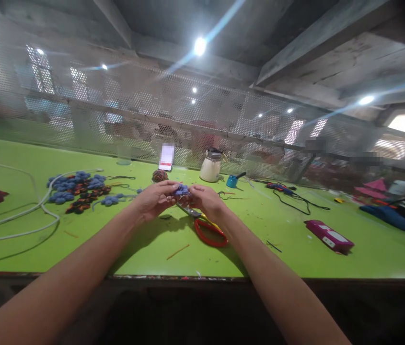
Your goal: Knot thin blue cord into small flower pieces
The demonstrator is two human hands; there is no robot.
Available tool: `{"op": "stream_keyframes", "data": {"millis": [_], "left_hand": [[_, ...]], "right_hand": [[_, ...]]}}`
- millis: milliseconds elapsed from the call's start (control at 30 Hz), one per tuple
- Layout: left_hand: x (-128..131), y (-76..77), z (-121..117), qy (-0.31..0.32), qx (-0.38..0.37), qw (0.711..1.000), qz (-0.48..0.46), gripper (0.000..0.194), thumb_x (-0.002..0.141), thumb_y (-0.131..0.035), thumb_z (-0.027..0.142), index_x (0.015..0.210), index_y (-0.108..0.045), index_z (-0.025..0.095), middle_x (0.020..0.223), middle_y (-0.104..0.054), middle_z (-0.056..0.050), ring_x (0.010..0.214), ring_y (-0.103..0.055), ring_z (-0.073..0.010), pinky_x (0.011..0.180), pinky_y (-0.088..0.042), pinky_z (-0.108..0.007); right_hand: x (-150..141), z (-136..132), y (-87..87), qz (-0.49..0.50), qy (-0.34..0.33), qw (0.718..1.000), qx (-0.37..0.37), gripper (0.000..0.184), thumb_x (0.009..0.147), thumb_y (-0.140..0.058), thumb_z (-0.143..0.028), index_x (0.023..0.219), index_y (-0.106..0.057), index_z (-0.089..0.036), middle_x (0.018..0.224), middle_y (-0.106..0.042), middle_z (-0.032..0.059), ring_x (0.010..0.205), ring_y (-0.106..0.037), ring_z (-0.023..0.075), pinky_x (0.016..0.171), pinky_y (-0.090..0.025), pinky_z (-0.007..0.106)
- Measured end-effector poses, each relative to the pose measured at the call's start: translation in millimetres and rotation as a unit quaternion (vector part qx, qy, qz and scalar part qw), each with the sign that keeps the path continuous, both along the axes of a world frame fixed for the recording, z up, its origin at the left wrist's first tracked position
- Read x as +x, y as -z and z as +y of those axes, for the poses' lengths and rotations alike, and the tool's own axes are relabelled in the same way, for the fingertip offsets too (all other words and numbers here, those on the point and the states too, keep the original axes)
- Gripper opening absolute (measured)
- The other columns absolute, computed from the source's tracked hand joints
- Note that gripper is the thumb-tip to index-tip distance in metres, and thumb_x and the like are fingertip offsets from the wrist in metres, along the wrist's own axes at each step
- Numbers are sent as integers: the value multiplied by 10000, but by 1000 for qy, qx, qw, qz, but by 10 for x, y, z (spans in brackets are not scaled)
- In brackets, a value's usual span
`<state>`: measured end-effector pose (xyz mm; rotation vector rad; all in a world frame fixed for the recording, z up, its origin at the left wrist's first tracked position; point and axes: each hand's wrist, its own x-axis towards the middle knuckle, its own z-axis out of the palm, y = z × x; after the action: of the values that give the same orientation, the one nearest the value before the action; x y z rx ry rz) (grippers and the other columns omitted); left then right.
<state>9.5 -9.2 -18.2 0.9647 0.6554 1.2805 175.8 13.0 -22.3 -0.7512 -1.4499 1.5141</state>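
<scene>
Concrete-ceilinged room; perforated metal screen [126,96] along the back. Smooth green worktop [277,263], straight front edge at 6 o'clock. Clock centred on the hands: heap of petalled yarn flowers [76,181], blue and black-orange, at 9. Left hand [153,200] and right hand [205,200] both pinching, fingers curled. Red-handled scissors [198,233] at 5, partly hidden by the right hand. Purple power strip [329,236] at 4, scrap-dotted open room before it. Round multicoloured yarn ball [159,176] at 10. Smallest: knobbly blue yarn piece [181,190] between both hands' fingertips.
</scene>
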Motion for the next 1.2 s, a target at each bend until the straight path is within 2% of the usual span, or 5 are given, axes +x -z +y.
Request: {"op": "stream_keyframes", "data": {"millis": [133,267,500,800,1200], "left_hand": [[-18,-46,-25,-14,2,1000,-14,119,694,-643,39,790,-633,108,766,-614,-54,621,-553,-80,501,-443,-153],[-21,-59,-42,1,30,999,-25,102,697,-657,58,779,-621,107,749,-623,-49,619,-564,-76,515,-448,-150],[13,-48,-53,-5,34,999,2,118,667,-697,71,746,-617,107,763,-663,-77,671,-609,-106,597,-486,-187],[8,-42,-40,-25,60,998,-2,71,706,-666,132,734,-608,103,702,-602,-35,579,-541,-66,497,-433,-151],[-32,-94,-47,-1,36,997,-69,97,700,-647,66,769,-599,113,747,-613,-30,642,-550,-70,552,-455,-162]], "right_hand": [[67,-41,-57,-22,-65,998,14,190,645,-656,-163,825,-630,-106,686,-666,65,601,-598,137,622,-433,276],[105,-100,-108,-47,-90,994,40,243,615,-692,-152,851,-658,-106,746,-667,64,644,-590,128,635,-428,265],[25,-68,-14,-56,-23,994,93,288,571,-783,-313,748,-677,-112,547,-549,-23,479,-418,62,483,-317,221],[23,-67,-32,-95,5,983,159,261,572,-768,-323,597,-596,-128,486,-517,-33,453,-428,67,472,-324,218],[55,-132,-88,-98,21,965,241,260,618,-748,-360,598,-620,-134,518,-565,2,463,-467,88,474,-365,236]]}}
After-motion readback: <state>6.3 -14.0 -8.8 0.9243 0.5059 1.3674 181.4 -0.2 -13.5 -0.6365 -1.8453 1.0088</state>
